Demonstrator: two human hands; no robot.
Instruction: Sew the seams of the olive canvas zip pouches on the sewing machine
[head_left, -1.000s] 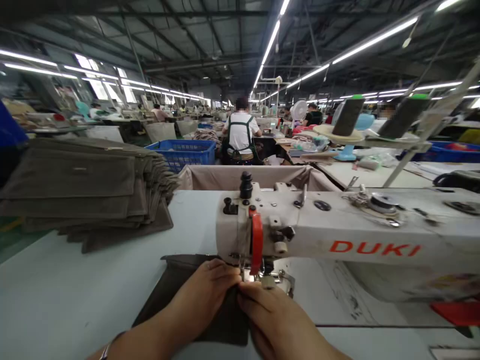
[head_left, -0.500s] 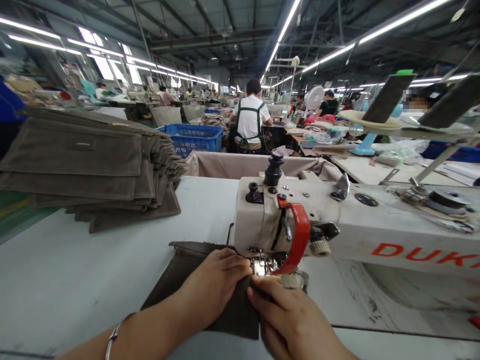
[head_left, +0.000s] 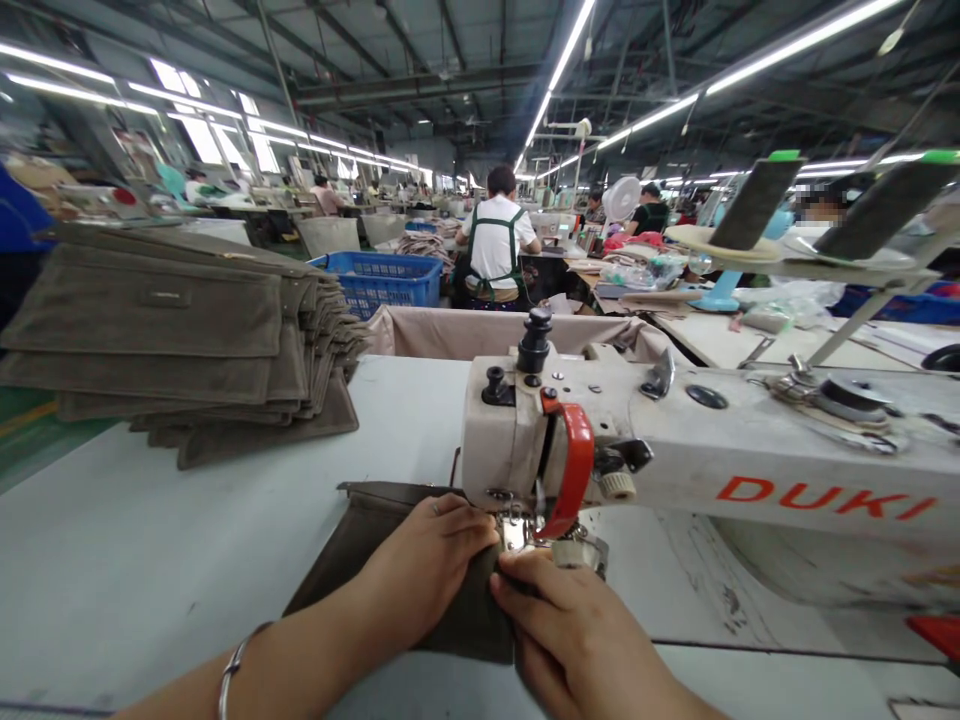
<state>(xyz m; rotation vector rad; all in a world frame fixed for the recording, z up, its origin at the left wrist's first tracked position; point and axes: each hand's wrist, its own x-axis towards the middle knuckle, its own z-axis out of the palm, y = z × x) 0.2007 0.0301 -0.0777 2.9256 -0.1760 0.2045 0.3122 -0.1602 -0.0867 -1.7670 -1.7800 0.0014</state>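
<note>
We have the dark fabric piece (head_left: 352,560) flat on the table (head_left: 150,580), its far end under the sewing machine (head_left: 712,460). Our left hand (head_left: 427,575) lies on it, fingers loosely bent, pressing down and gripping nothing. Our right hand (head_left: 581,630), just beside the left's fingertips, pinches the cloth's edge between thumb and forefinger. Beyond our left hand sits a stack of folded pieces (head_left: 172,340).

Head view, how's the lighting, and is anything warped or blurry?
Head view: ceiling light strips blow out white; the wide lens bows the sewing machine and table; far workstations look soft; left hand, right hand and dark fabric are sharp.
</note>
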